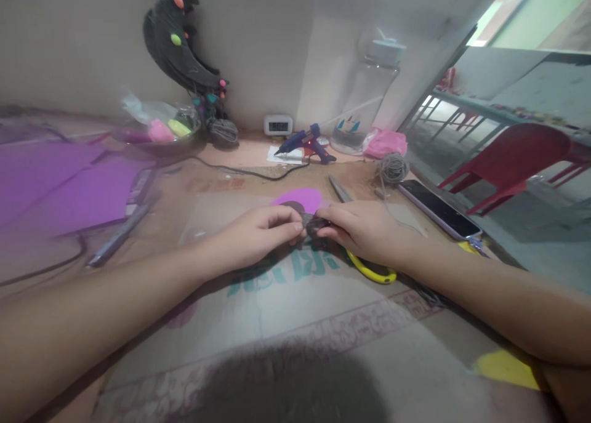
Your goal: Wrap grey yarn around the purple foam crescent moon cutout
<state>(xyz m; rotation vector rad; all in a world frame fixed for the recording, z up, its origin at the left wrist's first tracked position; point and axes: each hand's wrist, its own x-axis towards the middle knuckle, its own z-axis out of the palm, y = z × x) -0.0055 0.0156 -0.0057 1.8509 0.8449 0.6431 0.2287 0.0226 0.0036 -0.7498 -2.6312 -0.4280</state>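
Between the fingertips of both hands is a small dark grey piece [316,226]; blur hides what kind of thing it is. My left hand [270,232] pinches its left side with thumb and forefinger. From the right, my right hand [364,229] closes round the other side. A rounded purple paper shape [302,197] lies just beyond my fingers, with a dark rounded shape partly over it. Under my right hand lie scissors with yellow handles [379,275], their middle covered by the hand. The printed cardboard sheet [258,312] is beneath both hands.
Behind my hands are a blue glue gun [302,141], a small white clock [278,125] and a clear bottle [364,103]. Grey yarn [393,167] and a phone [441,209] lie at right. Purple sheets [60,183] and a bowl [159,145] are left. A dark crescent decoration [175,47] hangs above.
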